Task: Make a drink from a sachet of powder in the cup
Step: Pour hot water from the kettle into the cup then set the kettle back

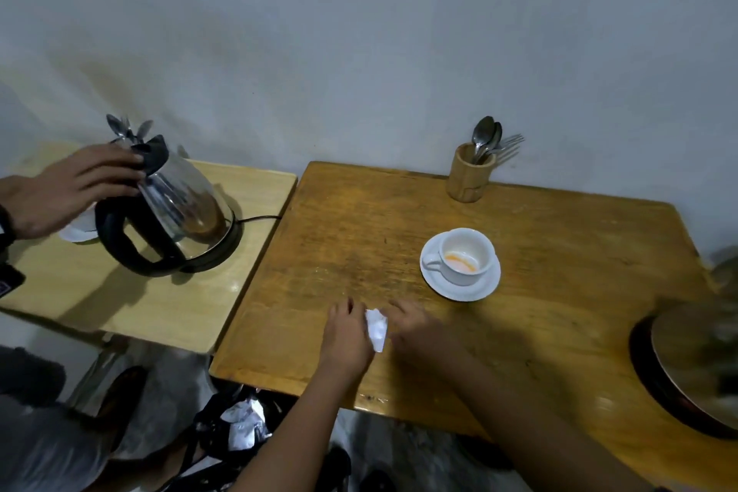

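Note:
A white cup [463, 256] stands on a white saucer [459, 290] on the brown wooden table [559, 292], with orange powder in its bottom. Near the table's front edge my left hand [347, 336] and my right hand [415, 326] both grip a crumpled white sachet [376, 328] between them. On the lighter side table [159, 304] at the left, a steel electric kettle [179, 212] sits tilted on its black base, and another person's hand [68, 188] rests on its lid.
A wooden holder [469, 174] with spoons and forks stands at the back by the wall. A round metal lid or pan [695, 367] lies at the right edge. A black bag with crumpled white wrappers [243, 423] sits on the floor below.

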`<state>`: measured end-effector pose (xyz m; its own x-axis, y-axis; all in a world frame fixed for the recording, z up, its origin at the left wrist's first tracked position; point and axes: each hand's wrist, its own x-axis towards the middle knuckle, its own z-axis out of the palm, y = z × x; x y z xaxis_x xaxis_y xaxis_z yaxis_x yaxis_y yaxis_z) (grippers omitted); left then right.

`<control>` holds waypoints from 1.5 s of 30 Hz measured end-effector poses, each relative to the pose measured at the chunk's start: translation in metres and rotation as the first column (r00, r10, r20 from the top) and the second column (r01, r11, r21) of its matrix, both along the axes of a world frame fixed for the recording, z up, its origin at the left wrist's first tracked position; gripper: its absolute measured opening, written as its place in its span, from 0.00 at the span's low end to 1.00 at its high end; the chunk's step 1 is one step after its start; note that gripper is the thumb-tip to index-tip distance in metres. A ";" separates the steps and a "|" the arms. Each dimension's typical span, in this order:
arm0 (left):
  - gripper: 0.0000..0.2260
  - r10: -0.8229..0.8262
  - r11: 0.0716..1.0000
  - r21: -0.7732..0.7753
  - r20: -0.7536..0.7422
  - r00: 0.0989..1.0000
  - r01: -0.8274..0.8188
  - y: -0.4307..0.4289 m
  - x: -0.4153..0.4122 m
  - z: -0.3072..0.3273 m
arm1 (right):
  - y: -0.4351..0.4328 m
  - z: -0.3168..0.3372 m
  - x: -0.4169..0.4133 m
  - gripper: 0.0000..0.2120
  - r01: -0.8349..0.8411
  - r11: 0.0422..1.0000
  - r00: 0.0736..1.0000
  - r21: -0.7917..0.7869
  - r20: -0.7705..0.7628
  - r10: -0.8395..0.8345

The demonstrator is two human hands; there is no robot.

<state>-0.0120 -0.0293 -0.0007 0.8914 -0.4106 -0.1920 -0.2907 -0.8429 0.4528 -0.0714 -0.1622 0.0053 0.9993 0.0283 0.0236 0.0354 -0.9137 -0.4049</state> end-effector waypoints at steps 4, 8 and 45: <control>0.16 0.052 0.997 -0.053 0.008 0.999 -0.051 -0.034 0.013 0.025 | -0.040 0.040 -0.008 0.17 0.213 0.969 0.971 0.124 0.082 -0.224; 0.12 0.047 0.964 -0.258 -0.036 0.998 -0.055 -0.082 0.029 0.038 | -0.101 0.097 -0.038 0.17 0.468 0.866 0.843 0.179 0.205 -0.498; 0.16 0.192 0.871 -0.416 -0.199 0.961 -0.261 -0.157 0.023 0.007 | -0.231 0.118 -0.266 0.15 0.261 -0.437 -0.402 0.861 -0.314 -0.860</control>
